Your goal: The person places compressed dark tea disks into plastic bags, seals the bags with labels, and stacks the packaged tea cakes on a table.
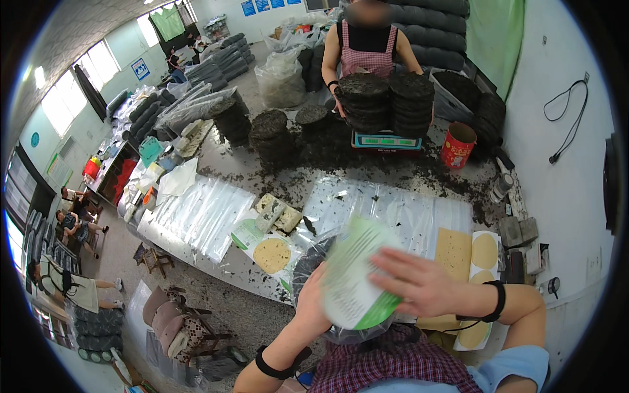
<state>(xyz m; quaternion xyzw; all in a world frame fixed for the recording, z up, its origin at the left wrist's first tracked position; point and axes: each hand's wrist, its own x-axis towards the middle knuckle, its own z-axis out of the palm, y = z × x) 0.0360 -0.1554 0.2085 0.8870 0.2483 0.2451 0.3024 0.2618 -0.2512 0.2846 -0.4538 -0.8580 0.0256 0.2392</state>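
Note:
A green and white printed card (356,282), blurred at its upper part, lies in front of my body over a clear plastic bag (314,255) with dark contents. My left hand (314,299) is at the card's left edge, partly hidden by it; whether it grips the card or the bag cannot be told. My right hand (417,285) lies across the card's right side with fingers extended, looking slightly blurred. Left of the bag, a printed sheet with a round tan label (271,255) rests on the table. Tan paper (449,250) and more round labels (484,250) lie to the right.
Flat clear plastic bags (196,211) cover parts of the littered table. Across it, a person (368,54) holds stacked dark round cakes (363,103) on a digital scale (386,141). A red can (458,146) stands at right. A padded chair (172,319) is at lower left.

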